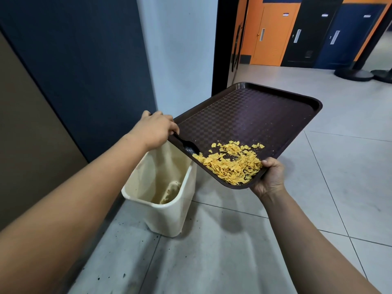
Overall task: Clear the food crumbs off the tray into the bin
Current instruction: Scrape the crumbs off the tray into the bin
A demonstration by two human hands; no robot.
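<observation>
A dark brown tray [261,115] is held tilted above the floor, its near-left edge over a cream bin [167,217]. Yellow food crumbs [231,164] lie heaped in the tray's near corner. My right hand [270,177] grips that near corner from below, thumb on the rim. My left hand [156,129] holds a black plastic spoon [187,145] by its handle at the tray's left edge. The spoon's bowl rests on the tray surface beside the crumb pile. The bin stands open on the floor below, with a stained bottom.
The bin stands against a dark blue wall panel [84,71] next to a white pillar [180,49]. Grey floor tiles [339,187] spread to the right. Orange, black and blue doors [273,35] and black post bases [352,74] stand far back.
</observation>
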